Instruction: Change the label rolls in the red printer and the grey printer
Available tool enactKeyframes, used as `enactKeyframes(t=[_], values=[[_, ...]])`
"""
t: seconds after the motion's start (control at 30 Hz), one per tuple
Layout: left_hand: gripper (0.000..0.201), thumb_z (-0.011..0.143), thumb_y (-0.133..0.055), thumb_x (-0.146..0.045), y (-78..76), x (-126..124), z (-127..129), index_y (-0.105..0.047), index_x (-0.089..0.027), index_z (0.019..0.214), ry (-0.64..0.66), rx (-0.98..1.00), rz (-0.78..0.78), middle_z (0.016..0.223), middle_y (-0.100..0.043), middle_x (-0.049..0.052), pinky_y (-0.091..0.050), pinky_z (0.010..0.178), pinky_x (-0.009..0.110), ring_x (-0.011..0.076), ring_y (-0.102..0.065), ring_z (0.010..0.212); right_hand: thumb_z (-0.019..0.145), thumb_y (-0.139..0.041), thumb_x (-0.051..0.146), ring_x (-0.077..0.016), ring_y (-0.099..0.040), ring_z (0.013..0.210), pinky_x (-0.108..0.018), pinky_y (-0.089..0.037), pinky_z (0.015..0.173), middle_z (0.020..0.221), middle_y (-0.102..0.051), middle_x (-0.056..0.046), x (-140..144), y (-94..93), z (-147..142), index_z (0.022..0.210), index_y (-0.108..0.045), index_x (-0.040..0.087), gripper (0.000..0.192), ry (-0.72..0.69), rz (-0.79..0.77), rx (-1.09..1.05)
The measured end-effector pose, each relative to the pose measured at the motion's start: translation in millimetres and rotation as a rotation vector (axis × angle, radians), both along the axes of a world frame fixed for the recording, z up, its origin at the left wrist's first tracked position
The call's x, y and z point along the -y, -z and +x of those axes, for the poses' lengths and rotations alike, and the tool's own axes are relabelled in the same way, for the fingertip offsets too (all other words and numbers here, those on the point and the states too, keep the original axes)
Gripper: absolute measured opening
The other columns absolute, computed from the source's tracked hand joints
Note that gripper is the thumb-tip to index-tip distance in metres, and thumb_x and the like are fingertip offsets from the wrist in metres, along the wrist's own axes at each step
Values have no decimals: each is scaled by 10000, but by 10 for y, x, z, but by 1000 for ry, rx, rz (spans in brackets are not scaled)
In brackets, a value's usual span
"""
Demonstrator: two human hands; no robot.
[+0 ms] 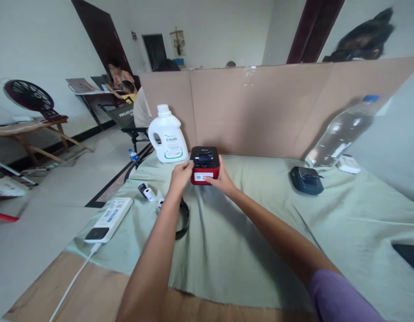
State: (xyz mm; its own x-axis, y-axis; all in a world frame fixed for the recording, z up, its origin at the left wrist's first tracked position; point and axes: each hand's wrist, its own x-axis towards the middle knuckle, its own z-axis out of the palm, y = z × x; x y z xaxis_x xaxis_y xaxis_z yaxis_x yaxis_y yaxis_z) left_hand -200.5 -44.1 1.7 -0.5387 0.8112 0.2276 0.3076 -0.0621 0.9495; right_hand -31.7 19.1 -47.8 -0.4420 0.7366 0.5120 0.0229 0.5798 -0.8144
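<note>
A small red and black box-shaped receipt printer (204, 154), with a white label on its red front, is at the back of the cloth-covered table. My right hand (223, 179) wraps its right side, the thumb lying across the front by the label. At the upper left edge of the printer, the fingers of my left hand (182, 173) are closed in a pinch against it; the fingertips are partly hidden. Below my left forearm lies a black strap or cable loop (184, 223), partly covered by the arm. Small white rolls (149, 194) lie to the left of that arm.
A white jug (169, 136) stands behind left, before a cardboard screen (260, 112). A white power strip (110, 219) lies left. At right are a dark device (306, 181), a leaning clear bottle (341, 134) and a small white box (348, 164). Other people sit beyond.
</note>
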Motion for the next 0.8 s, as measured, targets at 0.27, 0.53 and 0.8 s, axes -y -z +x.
enactKeyframes(t=[0.27,0.53,0.8], values=[[397,990,-438,-304,269,517,1419,-725,-189,1240,233,-65,74,1346,-684,59,-397,1187,399,239,-560,1361,731,-813,497,-369,-352,1487,-555,-260,1241,1562,-424,-174,628,112,1554,1620,-118,206,1166,231,93,82],[446,993,-420,-296,591,883,1894,-652,-172,1353,209,36,96,1427,-623,59,-378,1217,411,224,-565,1354,743,-804,467,-410,-404,1437,-624,-305,1199,1549,-425,-169,1043,366,1949,1625,-135,251,1128,289,76,115],[498,1019,-413,-402,677,928,1893,-561,-200,1449,200,-65,136,1506,-554,70,-383,1210,382,230,-488,1427,749,-797,478,-422,-373,1449,-644,-290,1194,1538,-425,-189,1069,388,1949,1627,-125,232,1133,335,112,134]])
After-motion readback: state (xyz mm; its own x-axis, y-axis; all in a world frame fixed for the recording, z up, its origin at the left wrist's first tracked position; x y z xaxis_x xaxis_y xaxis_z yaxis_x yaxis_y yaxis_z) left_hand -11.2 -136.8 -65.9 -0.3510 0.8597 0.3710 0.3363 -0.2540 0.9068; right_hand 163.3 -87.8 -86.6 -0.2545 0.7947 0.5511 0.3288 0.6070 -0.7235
